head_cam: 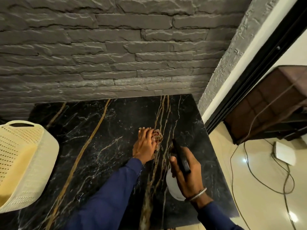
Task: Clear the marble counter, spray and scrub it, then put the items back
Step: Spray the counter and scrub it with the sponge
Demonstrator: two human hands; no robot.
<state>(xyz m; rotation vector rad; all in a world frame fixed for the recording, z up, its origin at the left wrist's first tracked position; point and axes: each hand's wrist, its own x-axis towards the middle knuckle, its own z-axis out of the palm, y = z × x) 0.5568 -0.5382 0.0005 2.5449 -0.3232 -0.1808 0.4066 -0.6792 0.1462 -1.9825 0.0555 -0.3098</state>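
Note:
The black marble counter (103, 130) with gold veins fills the middle of the view. My left hand (144, 144) presses a small brown patterned cloth (157, 136) flat against the marble near the counter's centre right. My right hand (186, 173) hovers just right of it, gripping a white spray bottle (173, 188) with a black trigger head (180, 156) that points away from me toward the wall. Both arms wear dark blue sleeves, and a silver bracelet sits on my right wrist.
A cream perforated basket (25, 163) stands on the counter's left end. A dark stone-brick wall (116, 55) backs the counter. Right of the counter's edge lie a beige tiled floor, loose cables (249, 166), a white box (284, 153) and a brown cabinet (274, 103).

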